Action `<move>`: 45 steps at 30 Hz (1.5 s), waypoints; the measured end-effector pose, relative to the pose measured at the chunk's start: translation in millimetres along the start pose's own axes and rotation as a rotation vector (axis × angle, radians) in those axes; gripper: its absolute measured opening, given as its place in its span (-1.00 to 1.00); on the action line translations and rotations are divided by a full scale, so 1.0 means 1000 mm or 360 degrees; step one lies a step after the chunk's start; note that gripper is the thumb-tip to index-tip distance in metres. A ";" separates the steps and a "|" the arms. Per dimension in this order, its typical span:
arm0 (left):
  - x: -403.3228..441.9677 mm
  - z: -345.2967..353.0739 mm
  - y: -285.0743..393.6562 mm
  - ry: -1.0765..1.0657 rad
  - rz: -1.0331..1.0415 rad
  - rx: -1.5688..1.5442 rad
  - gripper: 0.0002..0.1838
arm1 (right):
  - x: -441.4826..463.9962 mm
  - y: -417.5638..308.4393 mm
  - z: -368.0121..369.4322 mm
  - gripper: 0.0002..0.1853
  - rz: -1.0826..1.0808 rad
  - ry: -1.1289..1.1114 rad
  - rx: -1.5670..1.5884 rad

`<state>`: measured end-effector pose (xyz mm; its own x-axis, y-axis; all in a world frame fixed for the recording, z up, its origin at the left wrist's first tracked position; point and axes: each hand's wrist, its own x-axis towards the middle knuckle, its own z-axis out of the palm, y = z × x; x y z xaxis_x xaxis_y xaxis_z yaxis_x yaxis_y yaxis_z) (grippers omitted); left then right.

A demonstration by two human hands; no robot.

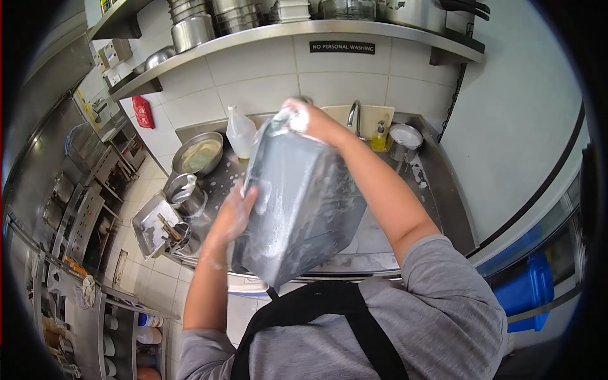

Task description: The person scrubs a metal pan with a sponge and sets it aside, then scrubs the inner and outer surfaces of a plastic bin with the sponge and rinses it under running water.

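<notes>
A large grey plastic tub (285, 209), streaked with suds, is tilted up over the sink in front of my chest. My left hand (233, 212) grips its left edge, with the thumb showing on the near side and the other fingers mostly hidden. At the tub's upper end my right hand (304, 121) is closed and covered in white foam. Foam and blur hide what is in its fingers, if anything. Behind the tub stands a clear plastic bottle (240, 133).
Left on the steel counter are a metal bowl (197, 154), a soapy pot (185, 195) and a tray (155, 225) by utensils. Behind the sink are a tap (354, 117), a yellow soap bottle (379, 136) and a foamy pot (405, 140). A shelf (272, 31) with pans hangs above.
</notes>
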<state>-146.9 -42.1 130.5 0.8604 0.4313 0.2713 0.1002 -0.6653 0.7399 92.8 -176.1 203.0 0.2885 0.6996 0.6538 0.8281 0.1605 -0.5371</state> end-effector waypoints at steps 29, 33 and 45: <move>0.073 0.003 -0.111 0.0776 0.0022 -0.0567 -0.36 | -0.039 -0.043 0.056 -0.68 0.0882 -0.0061 -0.0934; 0.082 -0.002 -0.147 0.0843 0.0073 -0.0832 -0.36 | -0.082 0.042 -0.049 -0.57 0.1404 0.0282 -0.1227; 0.067 0.010 -0.263 0.0057 -0.0522 -0.1688 -0.59 | -0.228 0.141 0.015 -0.53 0.1531 0.0968 0.1311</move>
<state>-111.2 156.0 -52.1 0.8539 0.5196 -0.0289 -0.1726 0.3353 0.9262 136.7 -302.6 -29.6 0.9094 0.3945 -0.1317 -0.2639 0.3025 -0.9159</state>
